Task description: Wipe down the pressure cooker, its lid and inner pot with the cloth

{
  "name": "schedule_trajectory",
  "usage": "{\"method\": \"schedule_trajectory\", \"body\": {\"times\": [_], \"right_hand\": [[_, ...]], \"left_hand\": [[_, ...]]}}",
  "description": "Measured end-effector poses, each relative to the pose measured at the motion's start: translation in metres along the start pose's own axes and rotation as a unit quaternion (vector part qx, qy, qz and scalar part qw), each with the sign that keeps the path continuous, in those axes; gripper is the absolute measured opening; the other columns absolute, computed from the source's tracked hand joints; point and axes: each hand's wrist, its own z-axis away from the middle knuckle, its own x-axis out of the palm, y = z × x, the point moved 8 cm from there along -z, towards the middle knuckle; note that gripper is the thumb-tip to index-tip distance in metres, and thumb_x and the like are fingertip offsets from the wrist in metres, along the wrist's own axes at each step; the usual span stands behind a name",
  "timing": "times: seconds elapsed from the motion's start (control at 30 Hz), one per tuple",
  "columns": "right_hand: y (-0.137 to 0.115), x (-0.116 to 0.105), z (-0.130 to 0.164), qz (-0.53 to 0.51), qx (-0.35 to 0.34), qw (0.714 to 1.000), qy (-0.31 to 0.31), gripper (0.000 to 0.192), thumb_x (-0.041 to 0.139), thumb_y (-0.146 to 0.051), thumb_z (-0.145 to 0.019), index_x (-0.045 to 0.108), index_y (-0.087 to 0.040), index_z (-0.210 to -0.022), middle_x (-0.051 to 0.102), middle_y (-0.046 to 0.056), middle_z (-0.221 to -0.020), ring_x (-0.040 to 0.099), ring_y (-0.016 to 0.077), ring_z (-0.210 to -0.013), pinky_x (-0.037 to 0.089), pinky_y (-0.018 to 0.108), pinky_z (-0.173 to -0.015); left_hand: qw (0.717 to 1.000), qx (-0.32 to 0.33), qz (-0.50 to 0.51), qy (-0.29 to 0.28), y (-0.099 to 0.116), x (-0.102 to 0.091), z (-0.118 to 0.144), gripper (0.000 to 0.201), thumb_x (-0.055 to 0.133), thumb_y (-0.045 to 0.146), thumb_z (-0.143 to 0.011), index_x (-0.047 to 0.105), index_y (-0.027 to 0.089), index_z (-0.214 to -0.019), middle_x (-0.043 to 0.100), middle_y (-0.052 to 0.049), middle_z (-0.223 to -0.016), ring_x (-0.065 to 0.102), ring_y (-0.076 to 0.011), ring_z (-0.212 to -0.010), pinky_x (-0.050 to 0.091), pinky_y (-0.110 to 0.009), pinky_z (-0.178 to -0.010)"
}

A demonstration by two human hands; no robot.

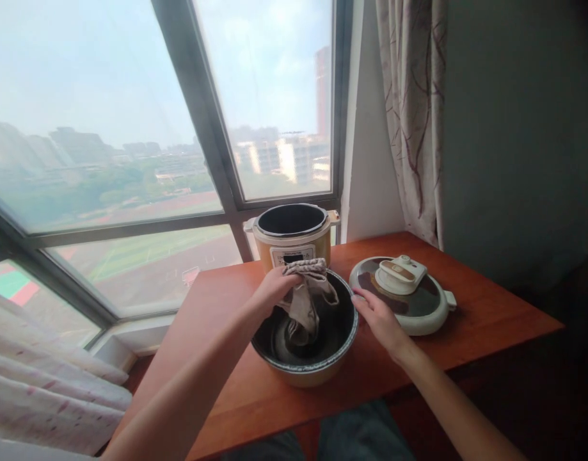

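Note:
A bunched grey-brown cloth (304,307) hangs from my left hand (276,286), whose fingers are closed on its upper part. The cloth drops into a dark-lined inner pot (308,378) that stands on the table in front of me. At the pot's right rim is my right hand (375,314), with its thumb and fingers gripping the edge. Directly behind the pot stands the pressure cooker body (294,240), cream and gold, its top uncovered and a control panel on its front. Its round lid (404,298), with a cream handle on top, lies to the right.
The reddish-brown wooden table (490,307) has its near edge close to my legs. Large windows (274,96) rise behind and to the left. Curtains hang at the right (416,115) and lower left (48,378).

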Motion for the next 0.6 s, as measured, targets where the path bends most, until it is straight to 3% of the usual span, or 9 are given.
{"method": "schedule_trajectory", "body": {"times": [0.1,0.17,0.23,0.3,0.37,0.43,0.5,0.57,0.6], "right_hand": [[0.003,0.009,0.008,-0.077,0.032,0.996,0.031,0.058,0.066,-0.054,-0.078,0.067,-0.014,-0.121,0.069,0.002,-0.071,0.056,0.0171,-0.055,0.038,0.026,-0.047],[0.002,0.013,0.011,-0.106,0.037,0.993,0.039,0.055,0.067,-0.054,-0.077,0.070,-0.015,-0.116,0.070,0.003,-0.074,0.058,0.0176,-0.058,0.040,0.026,-0.049],[0.003,0.016,0.012,-0.126,0.042,0.990,0.044,0.054,0.068,-0.055,-0.075,0.072,-0.015,-0.112,0.071,0.003,-0.073,0.058,0.0179,-0.059,0.040,0.026,-0.049],[0.005,0.018,0.012,-0.141,0.046,0.988,0.051,0.057,0.068,-0.057,-0.074,0.073,-0.015,-0.112,0.072,0.004,-0.076,0.061,0.0191,-0.061,0.042,0.026,-0.050],[0.005,0.018,0.011,-0.151,0.033,0.986,0.058,0.059,0.069,-0.059,-0.073,0.072,-0.015,-0.112,0.075,0.006,-0.088,0.066,0.0227,-0.074,0.048,0.028,-0.058],[0.004,0.016,0.010,-0.158,0.017,0.985,0.071,0.064,0.068,-0.061,-0.072,0.070,-0.015,-0.117,0.075,0.009,-0.102,0.068,0.0267,-0.091,0.053,0.032,-0.073],[0.006,0.014,0.010,-0.159,0.016,0.984,0.085,0.070,0.069,-0.061,-0.071,0.066,-0.014,-0.123,0.074,0.011,-0.112,0.068,0.0290,-0.103,0.054,0.036,-0.085],[0.008,0.012,0.009,-0.151,0.020,0.984,0.095,0.071,0.070,-0.058,-0.070,0.064,-0.014,-0.126,0.073,0.013,-0.117,0.067,0.0301,-0.110,0.052,0.039,-0.094],[0.008,0.012,0.008,-0.145,0.020,0.984,0.098,0.069,0.070,-0.057,-0.070,0.065,-0.014,-0.125,0.072,0.013,-0.119,0.066,0.0303,-0.112,0.050,0.040,-0.098]], "left_hand": [[0.989,-0.086,0.092,-0.082,-0.015,0.040,0.007,0.031,0.064,0.030,-0.072,0.070,0.012,-0.097,0.074,-0.010,-0.093,0.069,-0.0236,-0.081,0.053,-0.033,-0.073],[0.979,-0.102,0.090,-0.154,-0.021,0.071,0.019,0.033,0.063,0.024,-0.070,0.068,0.012,-0.100,0.073,-0.009,-0.092,0.068,-0.0227,-0.081,0.053,-0.033,-0.075],[0.981,-0.075,0.033,-0.178,-0.022,0.089,0.026,0.045,0.064,0.019,-0.067,0.065,0.013,-0.112,0.072,-0.009,-0.101,0.067,-0.0232,-0.090,0.053,-0.032,-0.079],[0.982,-0.032,-0.059,-0.176,-0.018,0.094,0.030,0.060,0.063,0.018,-0.066,0.057,0.015,-0.126,0.071,-0.010,-0.113,0.066,-0.0249,-0.100,0.052,-0.032,-0.083],[0.962,0.029,-0.183,-0.199,-0.008,0.095,0.034,0.065,0.063,0.016,-0.067,0.052,0.016,-0.131,0.069,-0.012,-0.118,0.065,-0.0271,-0.104,0.052,-0.033,-0.084],[0.899,0.104,-0.333,-0.263,0.004,0.097,0.042,0.060,0.062,0.013,-0.066,0.057,0.016,-0.125,0.071,-0.014,-0.112,0.068,-0.0303,-0.098,0.052,-0.035,-0.081],[0.803,0.160,-0.466,-0.336,0.009,0.097,0.054,0.049,0.061,0.009,-0.065,0.063,0.016,-0.114,0.073,-0.015,-0.100,0.069,-0.0337,-0.090,0.052,-0.037,-0.075],[0.726,0.178,-0.534,-0.396,0.009,0.094,0.064,0.040,0.060,0.008,-0.064,0.066,0.015,-0.103,0.073,-0.017,-0.095,0.070,-0.0353,-0.086,0.051,-0.038,-0.072],[0.707,0.178,-0.537,-0.423,0.008,0.092,0.068,0.039,0.060,0.008,-0.064,0.066,0.015,-0.102,0.073,-0.018,-0.096,0.069,-0.0351,-0.087,0.051,-0.037,-0.072]]}}
